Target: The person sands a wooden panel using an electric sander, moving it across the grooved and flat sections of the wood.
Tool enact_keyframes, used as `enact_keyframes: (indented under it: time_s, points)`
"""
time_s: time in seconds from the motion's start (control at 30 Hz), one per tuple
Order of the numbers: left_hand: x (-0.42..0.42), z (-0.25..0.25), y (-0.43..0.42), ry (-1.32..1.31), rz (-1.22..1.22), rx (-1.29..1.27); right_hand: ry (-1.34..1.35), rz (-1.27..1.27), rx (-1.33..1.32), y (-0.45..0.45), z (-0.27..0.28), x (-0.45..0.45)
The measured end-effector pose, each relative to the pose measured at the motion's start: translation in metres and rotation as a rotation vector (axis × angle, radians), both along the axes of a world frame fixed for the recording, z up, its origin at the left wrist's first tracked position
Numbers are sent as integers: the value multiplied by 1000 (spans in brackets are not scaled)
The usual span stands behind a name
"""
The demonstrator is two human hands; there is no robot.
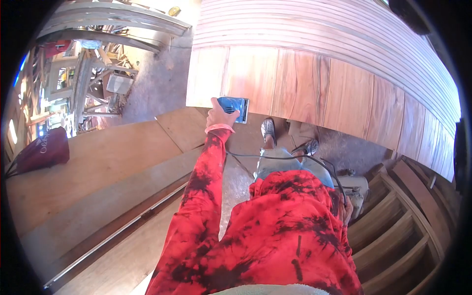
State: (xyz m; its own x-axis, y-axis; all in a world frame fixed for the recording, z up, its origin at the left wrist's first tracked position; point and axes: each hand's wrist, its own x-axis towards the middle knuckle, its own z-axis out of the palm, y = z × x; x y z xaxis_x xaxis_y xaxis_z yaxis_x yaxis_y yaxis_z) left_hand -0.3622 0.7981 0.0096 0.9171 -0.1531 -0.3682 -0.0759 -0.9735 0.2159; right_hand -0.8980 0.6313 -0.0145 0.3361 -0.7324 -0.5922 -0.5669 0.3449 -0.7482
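Note:
My left hand point(220, 117) is wrapped round a blue power sander point(235, 108). The sander rests on the near edge of a reddish wooden panel point(300, 83), towards its left end. A dark cord point(275, 157) runs across in front of my body to my right side. There my right hand point(347, 210) shows only in part, low beside the red and black shirt and close to the cord. Its fingers are too unclear to tell whether they hold anything.
Long boards point(108, 162) lie at the left, with a dark red bag point(43, 150) on them. Scrap wood and frames point(93, 83) stand at the upper left. A slatted wooden frame point(393, 226) is at the lower right. My feet are just below the panel's edge.

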Motion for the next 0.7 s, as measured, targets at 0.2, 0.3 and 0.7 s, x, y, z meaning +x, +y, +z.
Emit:
enact_keyframes:
  time_s: [0.2,0.3,0.7]
  points:
    - [23,3,-28,-8,15,10,-16,-44,-26,8,-3,9]
    - [42,3,-46,-17,4,-7,-72,-122,-16,18,-12,7]
    - [103,-16,-110,-172,-49,-14,56,-234,43,43,-5,4]
